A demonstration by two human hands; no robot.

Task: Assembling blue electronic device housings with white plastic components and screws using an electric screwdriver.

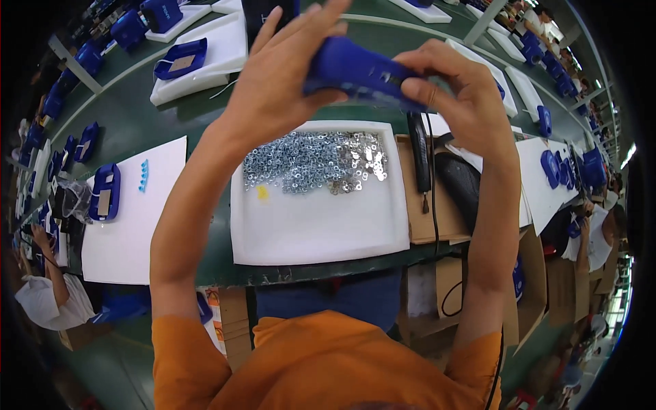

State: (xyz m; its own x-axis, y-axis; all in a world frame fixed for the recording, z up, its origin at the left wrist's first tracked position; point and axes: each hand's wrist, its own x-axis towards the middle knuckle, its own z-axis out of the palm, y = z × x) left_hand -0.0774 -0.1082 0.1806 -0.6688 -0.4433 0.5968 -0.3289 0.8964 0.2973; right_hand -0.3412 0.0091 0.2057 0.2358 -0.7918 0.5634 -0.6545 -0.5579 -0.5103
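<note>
Left hand (pixel 277 82) is cupping and right hand (pixel 468 96) is pinching the case (pixel 362 74); handling appears unfinished, metal parts (pixel 294 160) are lying loose in the tray (pixel 321 236).

Light glints on metal washers (pixel 369 156), the blue casing (pixel 359 72) blurs, and glare marks the bent right edge.

The scene is viewed from the person's head, through the left of two side-by-side fisheye cameras, directed downward. The worktop (pixel 217 253) is faced from its near edge, which is placed below mid-picture. The left hand (pixel 277 78) and the right hand (pixel 468 92) are taken at close range.
</note>
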